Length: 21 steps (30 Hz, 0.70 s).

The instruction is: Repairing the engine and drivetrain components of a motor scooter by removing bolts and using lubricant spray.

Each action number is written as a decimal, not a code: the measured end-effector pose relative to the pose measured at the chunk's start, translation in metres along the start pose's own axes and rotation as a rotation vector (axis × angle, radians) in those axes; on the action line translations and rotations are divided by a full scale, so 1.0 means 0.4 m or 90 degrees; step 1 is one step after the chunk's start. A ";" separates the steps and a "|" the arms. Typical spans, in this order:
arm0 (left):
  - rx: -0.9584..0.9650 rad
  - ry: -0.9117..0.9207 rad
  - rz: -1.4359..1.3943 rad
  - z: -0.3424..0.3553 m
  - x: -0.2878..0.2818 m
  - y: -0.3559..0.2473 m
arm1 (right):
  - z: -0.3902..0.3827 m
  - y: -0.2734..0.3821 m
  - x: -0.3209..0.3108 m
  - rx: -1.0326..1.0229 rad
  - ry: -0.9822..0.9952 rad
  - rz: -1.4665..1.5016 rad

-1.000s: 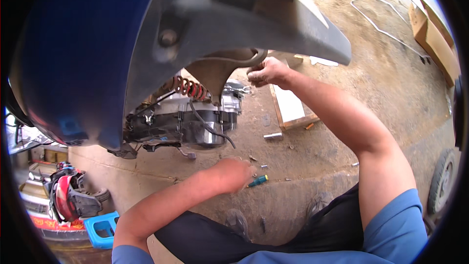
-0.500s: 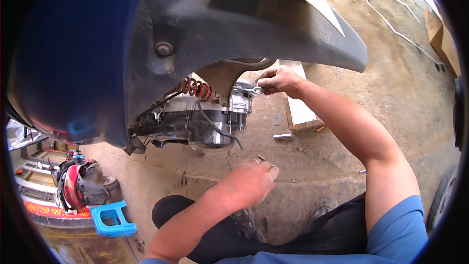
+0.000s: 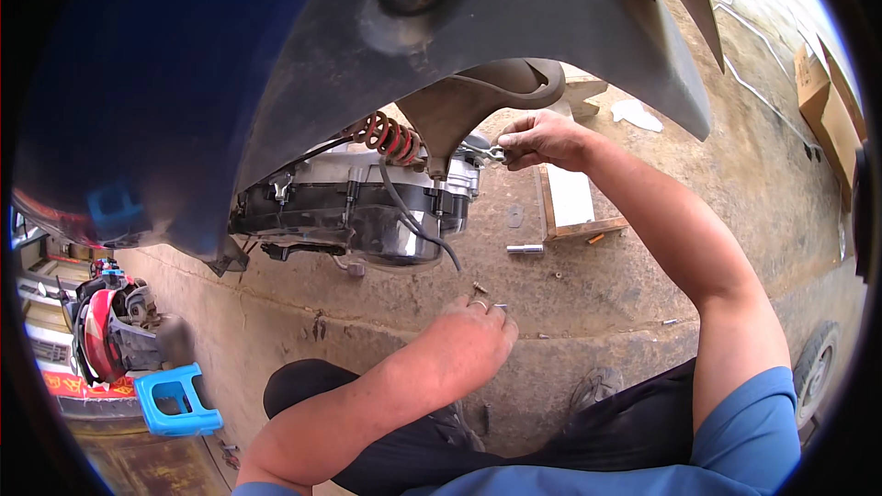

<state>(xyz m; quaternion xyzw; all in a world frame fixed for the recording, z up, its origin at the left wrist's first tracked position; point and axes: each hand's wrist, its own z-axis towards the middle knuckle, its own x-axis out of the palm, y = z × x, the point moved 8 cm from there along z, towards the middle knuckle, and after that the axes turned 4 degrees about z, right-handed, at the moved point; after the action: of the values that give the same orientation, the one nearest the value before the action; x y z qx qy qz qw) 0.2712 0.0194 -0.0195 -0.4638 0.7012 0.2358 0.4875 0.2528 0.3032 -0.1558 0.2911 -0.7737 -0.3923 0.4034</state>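
Note:
A scooter's dark rear fender (image 3: 588,46) hangs over its engine (image 3: 340,207), beside a red spring shock absorber (image 3: 390,140). My right hand (image 3: 544,140) pinches a small silver wrench (image 3: 494,154), whose far end meets the engine's rear beneath the fender, where its seat on a fastener is hidden. My left hand (image 3: 464,344) is low over the floor, palm down with its fingers curled; what it grips is covered. By its fingers show a small bolt (image 3: 480,287) and a thin shiny piece (image 3: 501,305); whether the hand touches them I cannot tell.
A silver socket (image 3: 525,249) lies on the concrete floor near a wooden tray (image 3: 588,227) with a white inside. A black hose (image 3: 395,197) dangles from the engine. To the left are a blue plastic stool (image 3: 179,418) and a red scooter (image 3: 106,335); a cardboard box (image 3: 827,119) stands right.
The view has shifted, bringing the fender and its bolt closer. My right hand stays on the wrench at the engine, and my left hand keeps its curled pose low over the floor.

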 end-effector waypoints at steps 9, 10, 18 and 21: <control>-0.014 -0.003 -0.004 0.016 -0.019 0.005 | 0.011 0.014 -0.003 0.073 -0.017 -0.047; -0.017 -0.003 -0.005 0.018 -0.019 0.004 | 0.011 0.007 -0.004 0.088 -0.023 -0.045; -0.028 -0.002 0.006 0.026 -0.015 0.014 | 0.024 0.005 -0.008 0.097 0.011 -0.022; -0.029 0.018 0.008 0.024 -0.016 0.023 | 0.028 0.010 -0.002 0.098 0.002 -0.050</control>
<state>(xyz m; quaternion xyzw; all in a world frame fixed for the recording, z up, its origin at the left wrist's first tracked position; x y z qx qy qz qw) 0.2684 0.0340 -0.0187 -0.4738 0.7052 0.2484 0.4653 0.2431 0.3103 -0.1568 0.3519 -0.7889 -0.3469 0.3653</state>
